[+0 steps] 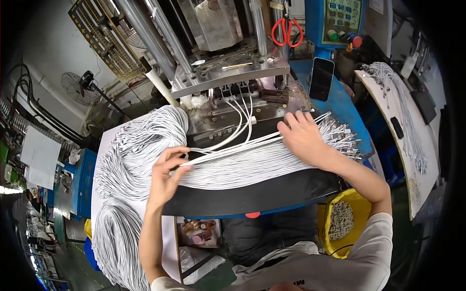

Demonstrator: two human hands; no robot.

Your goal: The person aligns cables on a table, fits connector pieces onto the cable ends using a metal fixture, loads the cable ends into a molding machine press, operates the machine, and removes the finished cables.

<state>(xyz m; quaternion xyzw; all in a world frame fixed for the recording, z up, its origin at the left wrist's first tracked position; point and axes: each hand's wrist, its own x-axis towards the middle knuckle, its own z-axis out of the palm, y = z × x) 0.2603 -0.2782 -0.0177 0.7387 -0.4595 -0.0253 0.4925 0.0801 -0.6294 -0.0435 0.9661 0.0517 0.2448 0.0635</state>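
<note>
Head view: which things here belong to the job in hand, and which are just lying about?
Seemingly part of the job:
White cables across the black surface, with the left hand and right hand at them
Coiled cable bundle to the left
Metal press, with cables reaching into it

Seemingly just lying about:
Dark-screened phone
Red-handled scissors
Thin stick on the press

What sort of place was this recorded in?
Probably a factory workshop handling cables: there is a heavy press-like machine with thick metal columns, a control panel with green and red buttons, and large bundles of white cables.
</note>
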